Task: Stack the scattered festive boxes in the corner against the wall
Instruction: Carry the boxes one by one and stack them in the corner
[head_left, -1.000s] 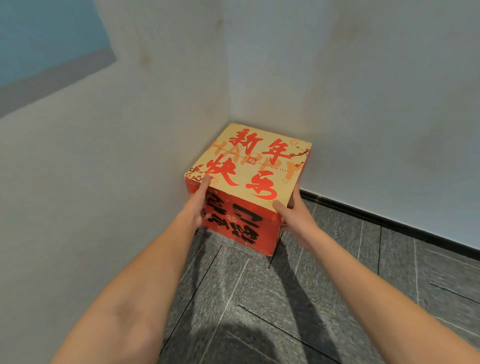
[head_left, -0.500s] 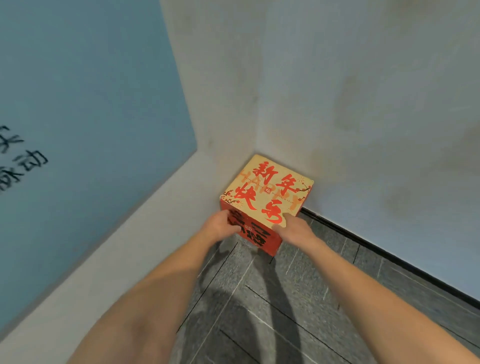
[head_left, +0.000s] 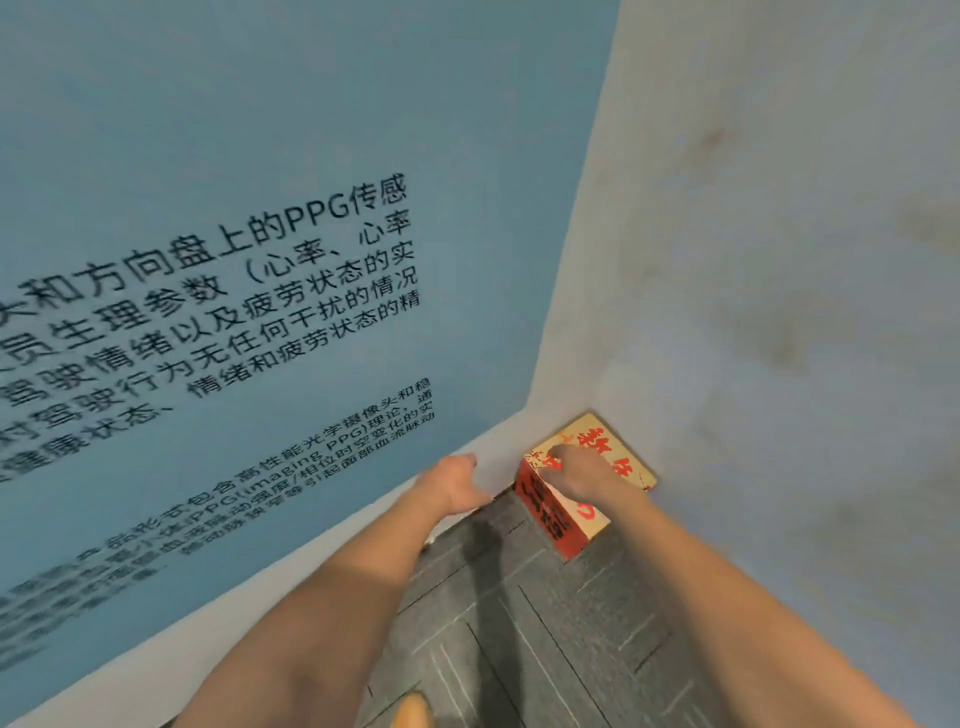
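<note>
Festive box (head_left: 566, 512) sat on the grey floor (head_left: 545, 634), pushed into the corner where the two walls met. Its far edges lay against or just beside both walls (contact itself too blurred to confirm). Top face was tan with red characters; the side facing the camera was red with black characters. Only one box was in view.

Right hand (head_left: 582, 475) rested palm down on the box's top face, near the left front part of the lid. Its fingers appeared curled loosely together against the cardboard; motion blur prevented telling individual fingers apart.

Left hand (head_left: 457, 483) was off the box, just to its left, close to the base of the left wall. Fingers were loosely open, thumb set apart from the rest, gripping nothing.

Both forearms were bare and extended from the lower frame.

Left wall carried a large blue panel (head_left: 260, 208) printed with black Chinese text including "PPG". Right wall (head_left: 779, 312) was pale with faint brownish stains.
</note>
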